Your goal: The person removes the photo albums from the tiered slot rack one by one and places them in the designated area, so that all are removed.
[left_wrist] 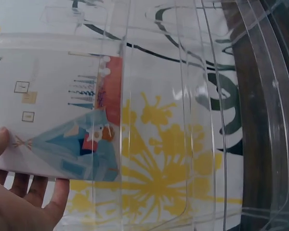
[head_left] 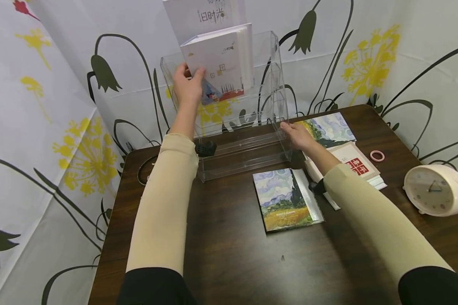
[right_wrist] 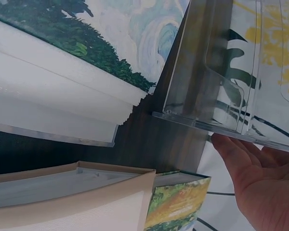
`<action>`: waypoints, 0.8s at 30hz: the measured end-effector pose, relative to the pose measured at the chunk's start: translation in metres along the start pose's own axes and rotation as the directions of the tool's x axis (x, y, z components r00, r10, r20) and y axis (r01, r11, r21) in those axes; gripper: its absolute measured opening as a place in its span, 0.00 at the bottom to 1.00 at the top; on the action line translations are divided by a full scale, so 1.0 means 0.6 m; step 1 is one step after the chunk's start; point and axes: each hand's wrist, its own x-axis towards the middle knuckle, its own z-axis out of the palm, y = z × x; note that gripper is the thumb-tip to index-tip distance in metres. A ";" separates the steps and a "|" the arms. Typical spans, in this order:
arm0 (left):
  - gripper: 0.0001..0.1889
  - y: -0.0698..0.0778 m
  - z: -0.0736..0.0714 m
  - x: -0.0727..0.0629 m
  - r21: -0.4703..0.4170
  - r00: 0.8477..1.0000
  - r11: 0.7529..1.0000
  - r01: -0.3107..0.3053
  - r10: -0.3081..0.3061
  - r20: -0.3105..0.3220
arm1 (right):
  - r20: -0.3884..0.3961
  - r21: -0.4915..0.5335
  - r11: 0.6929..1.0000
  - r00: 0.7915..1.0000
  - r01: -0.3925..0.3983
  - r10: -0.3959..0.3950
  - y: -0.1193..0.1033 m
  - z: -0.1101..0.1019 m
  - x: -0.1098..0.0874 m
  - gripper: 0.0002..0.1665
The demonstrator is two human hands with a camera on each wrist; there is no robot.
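You seem to be at the step of placing a white book (head_left: 218,63) into the clear rack (head_left: 248,166). The book is at the upper tier of the rack, in front of a taller white volume (head_left: 210,18), and your left grip (head_left: 188,87) is clamped on its left edge, thumb over the cover. Your right grip (head_left: 298,135) touches the rack's right side, its fingers not closed around it as far as the views show. In front of the rack, a photo album (head_left: 283,199) lies on the surface (head_left: 221,254). Whether the white book is already seated, I cannot tell. Probably the next move calls for lowering it straight into the tier, with the rack steadied, and only then releasing it.
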 end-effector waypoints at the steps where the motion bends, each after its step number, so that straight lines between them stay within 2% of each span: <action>1: 0.17 0.000 -0.001 0.000 0.005 1.000 1.000 -0.012 0.012 0.004 | -0.001 -0.001 1.000 1.000 0.003 -0.003 0.000 0.000 0.000 0.39; 4: 0.14 -0.004 -0.001 -0.001 0.015 0.998 0.998 -0.055 0.055 0.010 | 0.006 0.009 1.000 1.000 0.002 -0.002 0.000 0.000 0.001 0.39; 11: 0.14 -0.013 0.009 -0.009 -0.070 0.991 0.989 -0.128 0.130 0.027 | -0.002 0.004 1.000 1.000 -0.013 0.013 -0.003 0.000 0.001 0.40; 15: 0.12 -0.016 0.013 -0.012 -0.107 0.983 0.978 -0.181 0.183 0.005 | 0.006 0.032 0.999 1.000 -0.026 0.026 -0.005 0.000 0.001 0.38; 21: 0.12 -0.014 0.010 -0.012 -0.190 0.953 0.934 -0.303 0.301 -0.037 | 0.006 0.043 0.999 1.000 -0.031 0.031 -0.006 0.000 0.000 0.38; 24: 0.12 -0.008 0.006 -0.018 -0.249 0.945 0.913 -0.323 0.326 -0.031 | 0.007 0.036 0.999 0.999 -0.039 0.038 -0.006 -0.001 -0.001 0.39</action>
